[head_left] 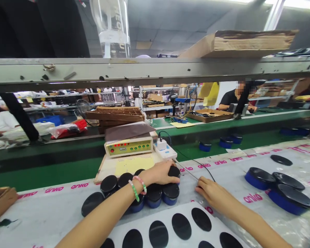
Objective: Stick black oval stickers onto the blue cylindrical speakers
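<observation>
My left hand (164,174), with pink and green bead bracelets at its wrist, has thumb and fingers around a round black-topped piece (174,171) at the back right of a cluster. The cluster is of several such round pieces with blue sides, like the near one (153,198). My right hand (209,191) is beside the cluster, low over the covered table, its fingers bent together. A thin grey cord (187,168) runs up to those fingertips; whether they pinch it or something else is hidden. Before me lies a white sheet (148,215) bearing several black discs (181,226).
Behind the cluster stand a control box (129,147) and a white power strip (166,151). More blue pieces (291,199) sit at right. A green conveyor (67,172) crosses behind, below an overhead rail (144,70). Another person (234,98) sits across the line.
</observation>
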`<act>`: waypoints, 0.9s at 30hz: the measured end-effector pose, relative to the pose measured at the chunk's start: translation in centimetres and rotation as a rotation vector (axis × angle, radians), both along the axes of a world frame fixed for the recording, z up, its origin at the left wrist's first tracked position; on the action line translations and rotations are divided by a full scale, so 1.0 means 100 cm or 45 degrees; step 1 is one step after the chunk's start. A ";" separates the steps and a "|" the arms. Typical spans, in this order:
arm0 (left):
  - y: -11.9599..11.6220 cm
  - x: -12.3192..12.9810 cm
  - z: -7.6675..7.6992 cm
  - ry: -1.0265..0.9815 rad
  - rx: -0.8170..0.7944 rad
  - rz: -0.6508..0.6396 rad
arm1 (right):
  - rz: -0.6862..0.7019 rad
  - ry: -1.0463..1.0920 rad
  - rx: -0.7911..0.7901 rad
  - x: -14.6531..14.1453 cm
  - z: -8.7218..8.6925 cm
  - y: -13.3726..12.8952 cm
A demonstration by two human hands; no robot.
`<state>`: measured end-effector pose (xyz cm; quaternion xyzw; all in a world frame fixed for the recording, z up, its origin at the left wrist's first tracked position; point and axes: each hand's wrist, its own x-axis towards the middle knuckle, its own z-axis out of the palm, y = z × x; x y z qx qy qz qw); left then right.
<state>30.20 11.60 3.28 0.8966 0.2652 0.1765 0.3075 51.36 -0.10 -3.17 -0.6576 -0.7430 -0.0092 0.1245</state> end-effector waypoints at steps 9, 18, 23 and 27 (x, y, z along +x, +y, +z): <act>-0.002 -0.195 0.020 0.277 -0.190 0.413 | 0.072 -0.027 0.103 -0.038 0.045 0.014; -0.011 -0.231 -0.011 0.077 -0.479 0.568 | 0.747 -0.026 -0.358 -0.219 0.075 0.101; -0.005 -0.231 -0.027 -0.107 -0.494 0.577 | 0.746 -0.085 -0.503 -0.229 0.073 0.121; 0.000 -0.222 -0.041 -0.335 -0.345 0.681 | 0.761 -0.014 -0.505 -0.225 0.071 0.123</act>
